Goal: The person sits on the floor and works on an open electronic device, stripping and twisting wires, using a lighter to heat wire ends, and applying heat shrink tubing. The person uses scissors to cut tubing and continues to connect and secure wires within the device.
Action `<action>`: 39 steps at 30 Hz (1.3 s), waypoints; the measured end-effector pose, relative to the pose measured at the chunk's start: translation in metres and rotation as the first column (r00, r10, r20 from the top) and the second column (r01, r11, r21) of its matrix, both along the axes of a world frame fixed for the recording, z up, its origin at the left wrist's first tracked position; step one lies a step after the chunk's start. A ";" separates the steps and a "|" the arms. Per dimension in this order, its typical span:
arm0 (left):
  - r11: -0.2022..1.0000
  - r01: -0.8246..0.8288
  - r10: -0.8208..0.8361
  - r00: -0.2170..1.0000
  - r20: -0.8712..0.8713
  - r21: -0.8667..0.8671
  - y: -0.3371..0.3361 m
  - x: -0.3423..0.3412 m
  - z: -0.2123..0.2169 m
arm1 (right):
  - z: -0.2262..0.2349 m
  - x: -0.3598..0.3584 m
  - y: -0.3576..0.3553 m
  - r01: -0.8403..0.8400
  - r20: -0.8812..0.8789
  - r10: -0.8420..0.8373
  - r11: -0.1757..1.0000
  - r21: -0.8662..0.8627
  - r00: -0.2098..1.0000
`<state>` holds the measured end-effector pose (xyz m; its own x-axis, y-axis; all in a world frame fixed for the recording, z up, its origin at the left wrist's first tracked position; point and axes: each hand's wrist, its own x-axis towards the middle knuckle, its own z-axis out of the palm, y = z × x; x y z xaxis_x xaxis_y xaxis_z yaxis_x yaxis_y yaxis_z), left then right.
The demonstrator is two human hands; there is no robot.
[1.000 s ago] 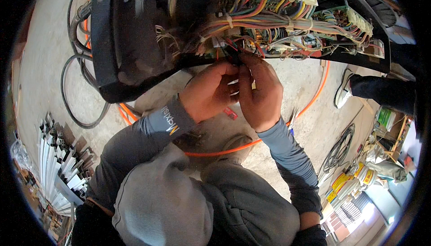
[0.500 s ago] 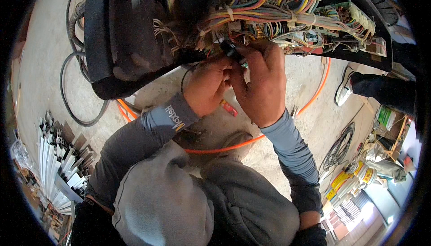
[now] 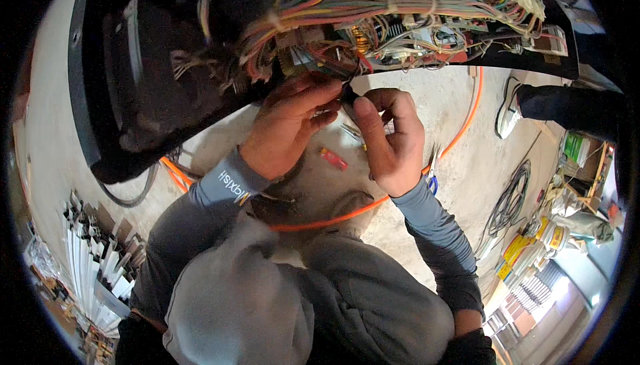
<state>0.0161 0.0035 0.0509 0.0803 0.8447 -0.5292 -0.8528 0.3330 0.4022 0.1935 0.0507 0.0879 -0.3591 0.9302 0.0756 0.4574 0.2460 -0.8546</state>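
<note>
Below the wiring of a black machine housing (image 3: 90, 125), both of my hands meet at a small black piece (image 3: 348, 93) whose exact kind I cannot make out. My right hand (image 3: 399, 142) pinches its lower end between thumb and bent fingers. My left hand (image 3: 283, 128) is curled, its fingertips at the upper end of that piece; what they grip is hidden. Thin wires (image 3: 343, 65) hang from the housing just above the fingertips. Bundled coloured wires (image 3: 373, 12) run along the circuit boards behind them.
An orange hose (image 3: 327, 222) curves over the concrete floor. A small red object (image 3: 334, 158) and a blue-handled tool (image 3: 433, 184) lie there. White strips (image 3: 100, 252) stand at left. Coiled black cable (image 3: 510, 198) is at right, below another person's shoe (image 3: 510, 108).
My hands have drawn apart, the left going left and the right downward. The black piece sits lower. The housing's left end appears further left and lower in view.
</note>
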 end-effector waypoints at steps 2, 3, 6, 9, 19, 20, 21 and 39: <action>1.000 0.004 -0.005 1.000 -0.020 -0.031 0.004 0.000 0.003 | 0.000 -0.006 0.002 0.062 -0.106 -0.082 0.982 -0.177 0.991; 0.999 0.010 -0.012 0.998 -0.057 -0.042 0.007 -0.001 0.006 | -0.008 -0.005 0.005 0.045 -0.116 -0.069 0.979 -0.199 0.991; 0.988 0.127 -0.082 0.913 -0.400 0.088 0.006 -0.003 0.006 | 0.000 -0.007 0.009 -0.023 -0.060 0.007 0.959 -0.282 0.998; 0.983 0.085 0.007 0.873 -0.488 0.165 0.004 0.004 0.000 | 0.002 -0.012 0.007 0.008 -0.018 -0.013 0.964 -0.264 1.000; 0.998 0.062 -0.064 0.951 -0.303 -0.015 0.007 0.000 0.015 | -0.006 -0.007 -0.008 -0.018 -0.130 -0.024 0.949 -0.314 0.991; 0.998 0.044 -0.054 0.968 -0.243 -0.046 0.006 -0.001 0.016 | -0.010 -0.005 -0.005 -0.054 -0.097 0.035 0.979 -0.195 0.995; 0.997 0.032 -0.045 0.978 -0.203 -0.064 0.006 -0.002 0.018 | -0.015 -0.005 -0.002 -0.095 -0.056 0.091 0.993 -0.073 0.994; 0.976 0.194 -0.198 0.980 -0.035 -0.096 0.013 -0.037 0.016 | -0.041 -0.017 0.023 -0.105 -0.302 0.106 0.994 0.019 0.948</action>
<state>-0.0212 0.0169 0.0668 0.2143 0.7624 -0.6106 -0.7492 0.5294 0.3981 0.1760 0.0737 0.0470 -0.4153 0.8880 0.1976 0.1496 0.2809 -0.9480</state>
